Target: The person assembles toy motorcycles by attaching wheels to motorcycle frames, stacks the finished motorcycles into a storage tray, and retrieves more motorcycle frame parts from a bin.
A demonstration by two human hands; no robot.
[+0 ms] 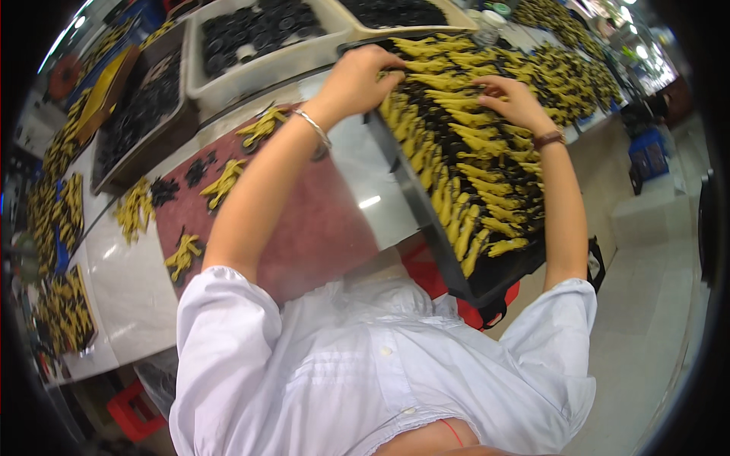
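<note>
Head view looks down on a person in a white shirt (380,372) with both arms stretched over a black tray (487,277) packed with yellow-and-black parts (464,175). The left hand (357,80), a thin silver bracelet (313,128) at its wrist, lies on the near-left end of the rows, its fingers (388,64) curled down among the parts; whether they pinch one cannot be told. The right hand (517,102), with a brown wristband (549,139), rests flat on the heap, its fingers (490,85) spread and loose, gripping nothing that shows.

Beyond the left fingertips stand white bins (262,72) full of small black round pieces (258,30). Below the left wrist lies a reddish mat (304,228) on a pale worktable (129,296), with loose clusters of yellow parts (224,182) and black bits (163,190) scattered on it. Past the right fingertips more heaps of yellow parts (566,68) cover a further surface. A red bag (426,270) sits under the tray's near edge.
</note>
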